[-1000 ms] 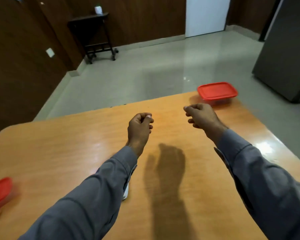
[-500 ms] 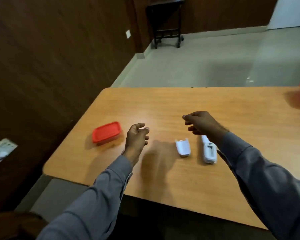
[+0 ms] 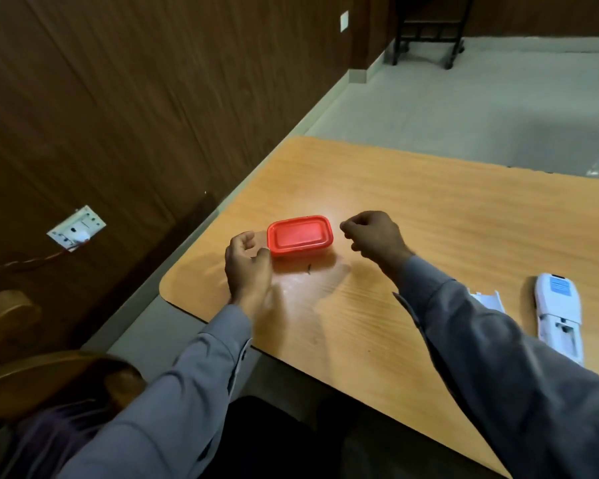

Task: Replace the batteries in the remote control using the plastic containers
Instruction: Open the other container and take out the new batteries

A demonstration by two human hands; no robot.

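A clear plastic container with a red lid (image 3: 300, 235) stands near the table's left corner. My left hand (image 3: 248, 264) hovers at its left end, fingers loosely curved toward it and thumb close to the lid's corner. Just right of the container, my right hand (image 3: 374, 236) is held with curled fingers, apart from it; nothing shows in it. The white remote (image 3: 559, 316) lies back-up at the right with its battery bay uncovered. Its loose cover (image 3: 488, 300) lies beside it, partly hidden by my right sleeve.
The wooden table (image 3: 429, 209) ends close to the left of the container, with a rounded corner. A wooden chair (image 3: 32, 375) stands at the lower left. A wall socket (image 3: 77, 228) sits on the brown panelled wall, and a dark stand (image 3: 426, 32) stands far off on the floor.
The view has swung left, away from the far-right red container. Both hands have moved across to the left container, the left hand opening beside it.
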